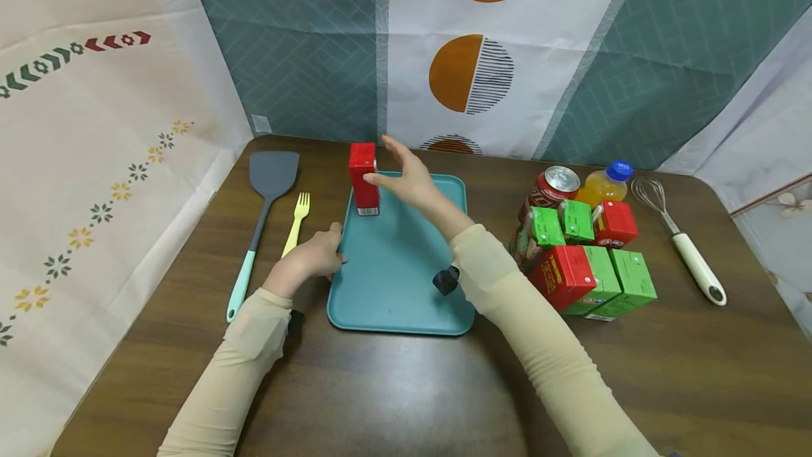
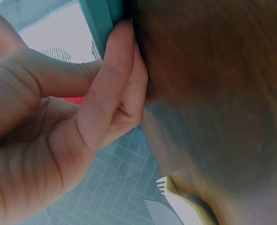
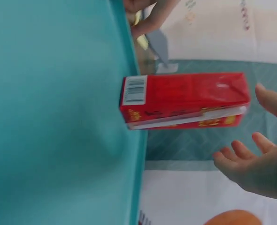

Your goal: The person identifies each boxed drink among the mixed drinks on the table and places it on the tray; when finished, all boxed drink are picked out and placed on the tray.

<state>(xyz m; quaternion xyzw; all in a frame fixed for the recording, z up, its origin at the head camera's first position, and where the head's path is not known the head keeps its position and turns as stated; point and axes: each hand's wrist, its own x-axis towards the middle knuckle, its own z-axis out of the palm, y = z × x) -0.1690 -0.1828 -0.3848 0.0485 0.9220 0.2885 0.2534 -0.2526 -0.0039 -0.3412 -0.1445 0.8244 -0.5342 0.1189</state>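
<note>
A red juice box [image 1: 364, 182] with a straw on its side stands upright at the far left corner of the teal tray [image 1: 400, 266]. My right hand [image 1: 409, 178] is just to the right of the box, thumb and fingers spread. In the right wrist view a gap shows between those fingers and the juice box [image 3: 185, 101]. My left hand [image 1: 317, 252] grips the tray's left rim. Seen from the left wrist, the thumb and curled fingers [image 2: 112, 79] pinch the tray edge [image 2: 98, 21]; the box is mostly hidden behind that hand.
Left of the tray lie a yellow fork [image 1: 296, 224] and a grey spatula [image 1: 263, 210] with a mint handle. On the right stand several red and green drink boxes [image 1: 596, 273], a soda can [image 1: 552, 189] and an orange juice bottle [image 1: 603, 187]. A whisk [image 1: 688, 252] lies beyond them.
</note>
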